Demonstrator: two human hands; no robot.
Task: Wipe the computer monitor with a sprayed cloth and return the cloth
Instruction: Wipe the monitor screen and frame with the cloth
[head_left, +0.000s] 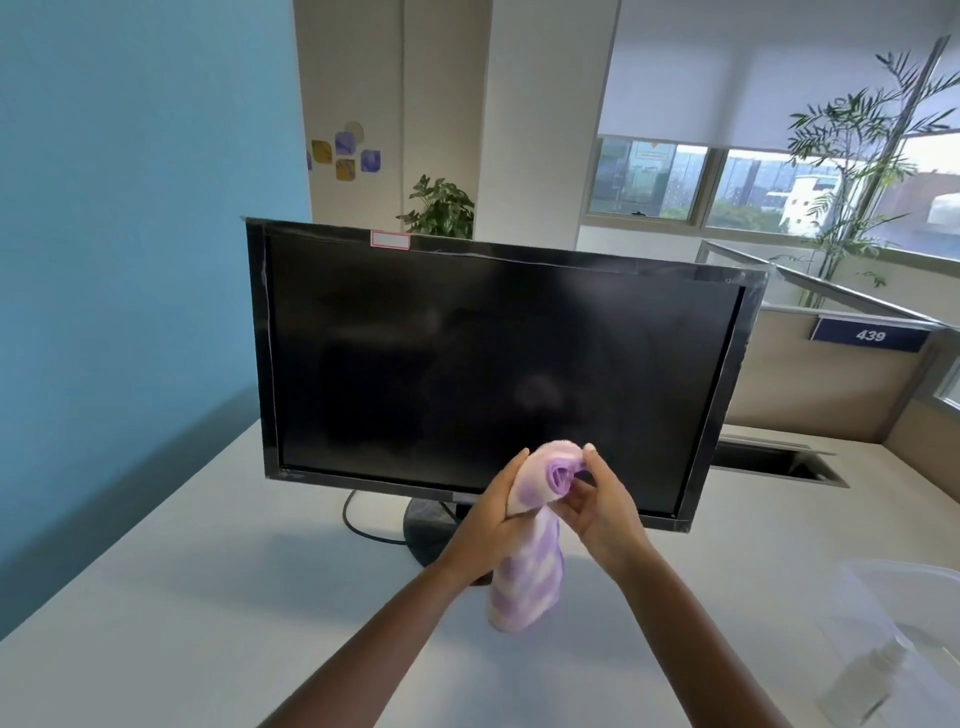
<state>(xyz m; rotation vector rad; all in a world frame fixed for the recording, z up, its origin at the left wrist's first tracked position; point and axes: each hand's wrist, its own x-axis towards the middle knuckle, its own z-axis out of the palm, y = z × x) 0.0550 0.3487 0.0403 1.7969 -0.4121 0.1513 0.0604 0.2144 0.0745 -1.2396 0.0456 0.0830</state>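
A black computer monitor stands on a white desk, its screen dark and its frame wrapped in plastic film. In front of its lower edge I hold a bunched purple-and-cream cloth. My left hand grips the cloth around its upper part, and the rest hangs down below my fist. My right hand pinches the cloth's top fold with its fingertips. The cloth is just short of the screen; I cannot tell whether it touches.
A clear spray bottle lies at the desk's right front, beside a translucent container. A black cable loops by the monitor's round base. A cable slot opens behind on the right. A partition labelled 439 and plants stand beyond.
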